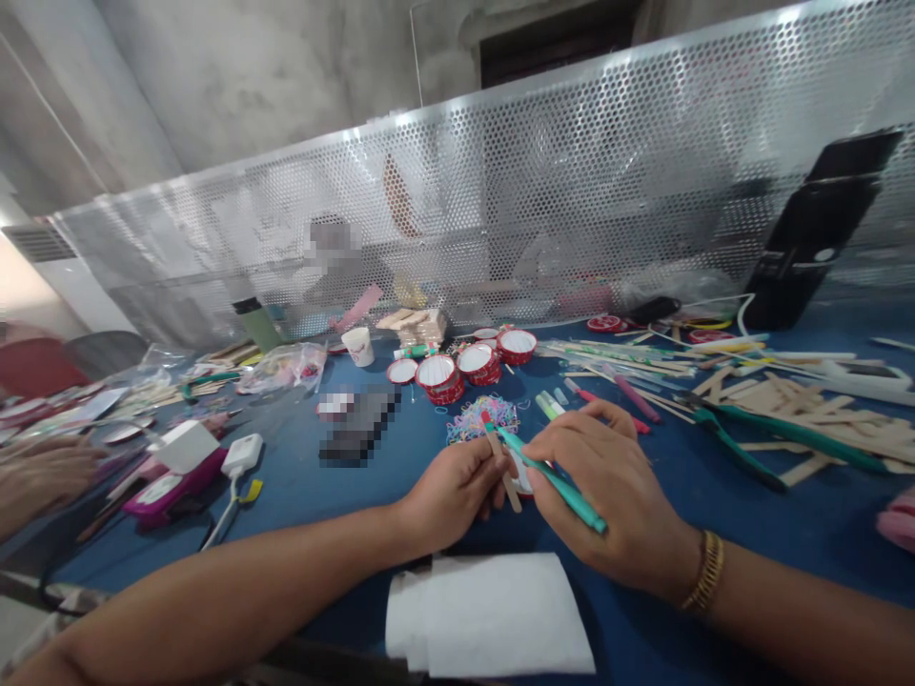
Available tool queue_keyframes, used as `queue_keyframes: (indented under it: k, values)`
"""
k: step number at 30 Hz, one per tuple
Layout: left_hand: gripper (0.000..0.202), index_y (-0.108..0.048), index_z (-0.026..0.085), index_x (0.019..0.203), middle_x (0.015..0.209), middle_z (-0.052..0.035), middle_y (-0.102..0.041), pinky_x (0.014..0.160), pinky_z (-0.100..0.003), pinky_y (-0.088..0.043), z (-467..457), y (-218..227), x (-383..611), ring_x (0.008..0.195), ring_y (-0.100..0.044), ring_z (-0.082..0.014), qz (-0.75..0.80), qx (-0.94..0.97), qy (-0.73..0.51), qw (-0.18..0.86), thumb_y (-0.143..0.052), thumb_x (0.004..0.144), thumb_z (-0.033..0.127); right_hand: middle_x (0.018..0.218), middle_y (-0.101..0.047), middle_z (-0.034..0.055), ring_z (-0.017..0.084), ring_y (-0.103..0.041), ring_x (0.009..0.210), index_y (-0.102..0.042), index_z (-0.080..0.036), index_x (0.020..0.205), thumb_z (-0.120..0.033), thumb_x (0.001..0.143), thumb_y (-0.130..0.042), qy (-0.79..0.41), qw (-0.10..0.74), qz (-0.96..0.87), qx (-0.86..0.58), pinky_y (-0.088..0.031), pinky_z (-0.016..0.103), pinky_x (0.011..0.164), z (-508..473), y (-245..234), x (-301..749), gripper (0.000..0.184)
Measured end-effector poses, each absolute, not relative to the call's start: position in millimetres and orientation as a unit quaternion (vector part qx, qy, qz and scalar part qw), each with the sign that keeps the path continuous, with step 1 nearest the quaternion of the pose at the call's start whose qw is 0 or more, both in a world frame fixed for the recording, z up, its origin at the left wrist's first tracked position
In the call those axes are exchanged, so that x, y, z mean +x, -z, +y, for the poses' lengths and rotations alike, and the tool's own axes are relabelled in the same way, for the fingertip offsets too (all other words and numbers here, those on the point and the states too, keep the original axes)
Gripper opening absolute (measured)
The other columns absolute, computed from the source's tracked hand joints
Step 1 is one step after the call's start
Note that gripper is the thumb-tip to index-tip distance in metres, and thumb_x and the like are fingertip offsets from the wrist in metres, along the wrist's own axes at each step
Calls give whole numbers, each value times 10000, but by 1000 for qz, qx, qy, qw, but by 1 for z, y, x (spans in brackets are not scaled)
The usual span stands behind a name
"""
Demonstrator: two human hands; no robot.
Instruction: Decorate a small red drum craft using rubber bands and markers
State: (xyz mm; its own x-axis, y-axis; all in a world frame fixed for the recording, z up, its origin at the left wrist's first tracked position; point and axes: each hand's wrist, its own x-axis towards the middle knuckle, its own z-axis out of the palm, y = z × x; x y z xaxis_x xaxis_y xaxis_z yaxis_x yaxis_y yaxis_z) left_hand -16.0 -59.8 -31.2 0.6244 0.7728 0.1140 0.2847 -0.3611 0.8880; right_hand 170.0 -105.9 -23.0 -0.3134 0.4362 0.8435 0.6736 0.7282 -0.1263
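Note:
My left hand [450,491] is closed on a wooden craft stick [502,467] with a red tip, holding it upright over the blue table. My right hand [607,491] grips a teal stick [554,481] that slants across the wooden one, with a small red and white round piece [521,479] partly hidden between the two hands. A heap of small coloured rubber bands [478,417] lies just beyond my fingers. A gold bracelet [704,570] sits on my right wrist.
Several red-rimmed round cups [464,367] stand mid-table. Loose wooden and coloured sticks [786,395] and green-handled pliers [743,429] lie at the right. White paper [493,615] lies at the near edge. Another person's hand [43,476] rests at the left, near a white charger [241,455]. A perforated metal screen [572,191] backs the table.

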Motion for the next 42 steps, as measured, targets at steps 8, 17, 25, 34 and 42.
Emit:
queue_keyframes:
  k: [8,17,25,34,42]
  values:
    - [426,-479,178,742,624,33,-515,453,-170,-355,-59,33,-16,470,-434,-59,346,773,-266,460,-385,962,531,759,-649,4,183,-586,769,-591,-202,896,-168,864,-523,101,460,-814,-340,-326,421,871,-108,22,168,83]
    - [407,-492,178,754,618,35,-517,447,-175,-347,-60,30,-15,460,-432,-62,348,774,-269,456,-397,959,516,763,-654,13,186,-586,762,-590,-201,892,-166,857,-535,126,472,-800,-349,-336,426,857,-106,21,170,73]
    - [436,-488,175,731,625,24,-533,456,-174,-358,-61,29,-16,471,-446,-62,354,778,-265,446,-396,955,538,755,-640,8,179,-582,753,-589,-197,907,-148,848,-523,109,465,-814,-332,-331,418,856,-108,22,168,100]
    - [413,-486,179,740,613,33,-521,448,-175,-357,-59,31,-16,464,-438,-61,354,773,-269,452,-398,960,517,743,-644,4,179,-583,748,-583,-199,883,-162,863,-520,112,461,-812,-340,-319,420,857,-107,22,168,76]
    - [405,-483,179,745,620,30,-521,449,-179,-361,-61,29,-15,461,-439,-63,354,773,-272,452,-396,959,512,753,-648,11,184,-579,749,-585,-205,901,-158,857,-528,127,475,-801,-342,-339,426,855,-107,22,170,86]
